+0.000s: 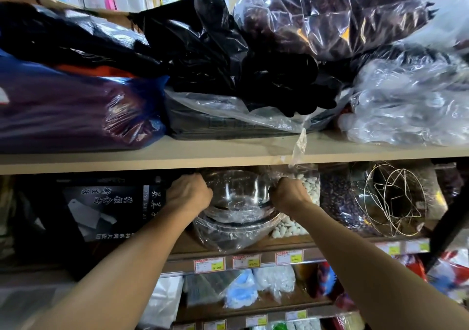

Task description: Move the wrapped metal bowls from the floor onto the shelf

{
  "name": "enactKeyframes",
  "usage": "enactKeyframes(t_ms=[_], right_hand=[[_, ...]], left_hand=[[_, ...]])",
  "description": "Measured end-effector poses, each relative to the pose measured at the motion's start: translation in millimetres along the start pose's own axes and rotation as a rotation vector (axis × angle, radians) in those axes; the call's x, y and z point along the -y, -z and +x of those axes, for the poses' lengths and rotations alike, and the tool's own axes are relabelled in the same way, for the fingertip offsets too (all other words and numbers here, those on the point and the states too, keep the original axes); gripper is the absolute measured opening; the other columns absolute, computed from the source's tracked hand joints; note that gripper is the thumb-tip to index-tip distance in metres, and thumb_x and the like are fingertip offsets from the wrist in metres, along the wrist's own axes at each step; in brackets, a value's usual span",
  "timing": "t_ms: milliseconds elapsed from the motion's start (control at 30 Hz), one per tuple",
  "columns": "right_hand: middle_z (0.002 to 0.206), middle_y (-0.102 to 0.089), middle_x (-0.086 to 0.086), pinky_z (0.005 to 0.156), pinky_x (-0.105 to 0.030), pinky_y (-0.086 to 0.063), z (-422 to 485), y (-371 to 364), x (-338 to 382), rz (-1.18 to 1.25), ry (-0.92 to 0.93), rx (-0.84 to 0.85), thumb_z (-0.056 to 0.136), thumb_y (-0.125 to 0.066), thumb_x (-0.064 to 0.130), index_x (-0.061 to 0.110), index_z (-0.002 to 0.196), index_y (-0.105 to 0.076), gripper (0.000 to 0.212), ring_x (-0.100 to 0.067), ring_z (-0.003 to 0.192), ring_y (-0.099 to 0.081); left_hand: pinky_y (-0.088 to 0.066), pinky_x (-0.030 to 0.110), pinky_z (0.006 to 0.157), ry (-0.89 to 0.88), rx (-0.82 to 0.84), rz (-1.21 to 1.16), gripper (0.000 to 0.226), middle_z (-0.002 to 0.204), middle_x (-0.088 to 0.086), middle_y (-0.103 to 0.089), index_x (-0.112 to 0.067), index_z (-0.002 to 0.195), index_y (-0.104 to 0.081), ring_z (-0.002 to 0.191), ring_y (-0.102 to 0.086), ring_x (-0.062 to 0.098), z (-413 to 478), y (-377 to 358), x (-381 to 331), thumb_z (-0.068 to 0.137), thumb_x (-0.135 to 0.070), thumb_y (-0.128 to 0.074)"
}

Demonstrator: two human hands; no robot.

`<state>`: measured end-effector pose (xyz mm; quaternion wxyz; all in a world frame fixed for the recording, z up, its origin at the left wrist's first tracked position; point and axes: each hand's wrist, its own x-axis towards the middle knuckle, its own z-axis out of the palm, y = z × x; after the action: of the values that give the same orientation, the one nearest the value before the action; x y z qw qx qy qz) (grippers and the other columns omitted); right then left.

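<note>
A stack of shiny metal bowls (pixel 238 202) wrapped in clear plastic sits tilted on the middle shelf (pixel 342 240), its open side facing me. My left hand (pixel 189 193) grips the left rim of the stack. On the right rim, my right hand (pixel 290 196) is closed around the wrapped edge. Both arms reach up and forward from the bottom of the view. The bowls' rear part is hidden in the shadow under the upper shelf board (pixel 228 157).
A black box with white characters (pixel 109 210) stands left of the bowls. A bag of white pebbles (pixel 309 190), dark bagged goods and wire frames (pixel 396 200) lie to the right. Bulky plastic bags (pixel 253 58) crowd the upper shelf. Price tags (pixel 246 261) line the shelf edge.
</note>
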<state>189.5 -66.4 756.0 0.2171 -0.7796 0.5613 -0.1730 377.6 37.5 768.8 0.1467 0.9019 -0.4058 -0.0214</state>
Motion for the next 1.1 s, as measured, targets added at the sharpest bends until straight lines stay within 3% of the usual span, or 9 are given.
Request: enactKeyframes(t_ms=[133, 233, 300, 433, 500, 633, 733, 867, 1100], right_hand=[[0.079, -0.062, -0.01, 0.052, -0.024, -0.046, -6, -10, -1, 0.006, 0.001, -0.107, 0.098, -0.049, 0.012, 0.001, 0.093, -0.066, 0.021, -0.016, 0.059, -0.051], [0.093, -0.071, -0.016, 0.064, -0.029, -0.054, -13, -16, -1, -0.01, 0.009, -0.13, 0.098, -0.048, 0.009, 0.001, 0.102, -0.067, 0.021, -0.022, 0.071, -0.062], [0.095, -0.07, -0.016, 0.074, -0.035, -0.059, -18, -17, 0, -0.026, 0.004, -0.107, 0.098, -0.049, 0.009, 0.001, 0.101, -0.067, 0.02, -0.025, 0.08, -0.067], [0.092, -0.069, -0.011, 0.063, -0.028, -0.053, -24, -21, 5, -0.085, 0.01, -0.061, 0.096, -0.053, 0.01, 0.002, 0.097, -0.068, 0.016, -0.016, 0.066, -0.06], [0.096, -0.07, -0.015, 0.071, -0.033, -0.058, -26, -24, 5, -0.099, 0.007, -0.07, 0.095, -0.053, 0.01, 0.002, 0.1, -0.067, 0.017, -0.024, 0.076, -0.065], [0.099, -0.071, -0.012, 0.081, -0.037, -0.058, -28, -28, 2, -0.127, 0.015, -0.07, 0.096, -0.055, 0.016, 0.005, 0.107, -0.063, 0.017, -0.024, 0.085, -0.067], [0.093, -0.071, -0.008, 0.077, -0.035, -0.059, -28, -27, -2, -0.124, 0.038, -0.072, 0.095, -0.057, 0.019, 0.008, 0.101, -0.066, 0.016, -0.019, 0.077, -0.065], [0.082, -0.07, -0.003, 0.063, -0.027, -0.052, -31, -28, -4, -0.145, 0.086, -0.091, 0.094, -0.058, 0.021, 0.011, 0.09, -0.073, 0.018, -0.016, 0.066, -0.063], [0.079, -0.061, -0.005, 0.059, -0.026, -0.05, -32, -13, 5, -0.171, 0.11, 0.031, 0.096, -0.052, 0.022, 0.015, 0.074, -0.057, 0.024, -0.014, 0.063, -0.058]], left_hand=[[-0.054, 0.035, 0.065, -0.027, -0.05, -0.022, 0.023, 0.091, 0.012, -0.069, -0.012, 0.102, -0.065, 0.078, -0.067, 0.029, -7, -10, 5, 0.088, -0.026, -0.053], [-0.051, 0.035, 0.065, -0.054, -0.125, -0.054, 0.025, 0.099, 0.013, -0.069, -0.015, 0.111, -0.061, 0.087, -0.066, 0.032, -12, -20, 11, 0.093, -0.023, -0.046], [-0.047, 0.033, 0.062, -0.052, -0.13, -0.042, 0.024, 0.098, 0.012, -0.069, -0.015, 0.109, -0.06, 0.087, -0.066, 0.032, -17, -23, 10, 0.093, -0.023, -0.044], [-0.047, 0.029, 0.054, -0.085, -0.097, -0.006, 0.023, 0.078, 0.003, -0.064, -0.012, 0.096, -0.062, 0.065, -0.062, 0.021, -26, -29, 5, 0.091, -0.032, -0.049], [-0.051, 0.029, 0.054, -0.093, -0.108, 0.002, 0.023, 0.075, 0.001, -0.063, -0.012, 0.094, -0.061, 0.061, -0.061, 0.017, -29, -33, 5, 0.093, -0.031, -0.048], [-0.048, 0.031, 0.056, -0.138, -0.156, 0.08, 0.029, 0.096, 0.005, -0.06, -0.006, 0.109, -0.055, 0.069, -0.058, 0.017, -33, -38, 7, 0.096, -0.03, -0.045], [-0.054, 0.031, 0.058, -0.141, -0.153, 0.094, 0.027, 0.085, 0.002, -0.06, -0.009, 0.097, -0.06, 0.065, -0.059, 0.015, -33, -36, 9, 0.095, -0.031, -0.046], [-0.047, 0.025, 0.041, -0.136, -0.177, 0.124, 0.03, 0.064, -0.003, -0.056, -0.014, 0.08, -0.064, 0.048, -0.056, 0.012, -34, -36, 10, 0.094, -0.034, -0.047], [-0.049, 0.027, 0.049, -0.102, -0.001, 0.19, 0.031, 0.068, 0.0, -0.062, -0.015, 0.068, -0.055, 0.056, -0.061, 0.014, -37, -22, 1, 0.094, -0.033, -0.054]])
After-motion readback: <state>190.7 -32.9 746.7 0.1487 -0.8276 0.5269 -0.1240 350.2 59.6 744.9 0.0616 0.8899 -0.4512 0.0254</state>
